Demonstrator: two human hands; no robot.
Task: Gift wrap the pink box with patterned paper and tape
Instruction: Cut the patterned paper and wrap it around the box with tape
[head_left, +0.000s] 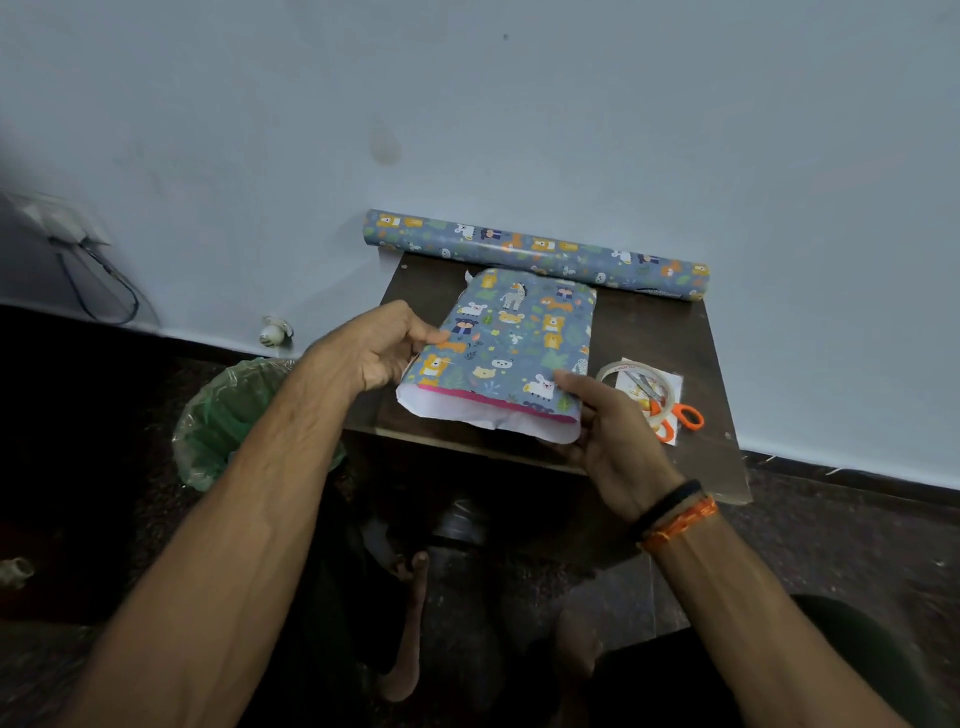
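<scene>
left grip: left hand (382, 347) at the left edge of the parcel, thumb and fingers curled onto the paper there, pinching or steadying that side; exact finger contact partly hidden by the hand itself
right grip: right hand (605, 415) at the near right corner, thumb lying on top of the paper, fingers out of sight under or behind the corner; looks like a hold on the corner, not a loose touch
box: flat pink box (485, 401) almost fully covered, only a thin pink strip shows along the near open end; lies on the table, long axis running away from the person
paper: blue wrapping paper with cartoon animals (519, 332) wrapped round the box as a sleeve; white underside sticks out as a flap at the near end; far end looks unfolded too, hard to tell
table: small dark brown wooden table (649, 322) against the pale wall
tape: clear roll of tape (637, 387) just right of the parcel, near the right hand
scissors: orange-handled scissors (678, 415) lying across or through the tape roll
roll: spare roll of the same paper (535, 254) along the table's far edge by the wall
step: body wrap appears done; end flaps are in hand
next: likely fold the near flap's sides in, crease down against the pink end, one hand keeps it flat while the other reaches for tape; risk of the sleeve loosening if both hands let go
</scene>
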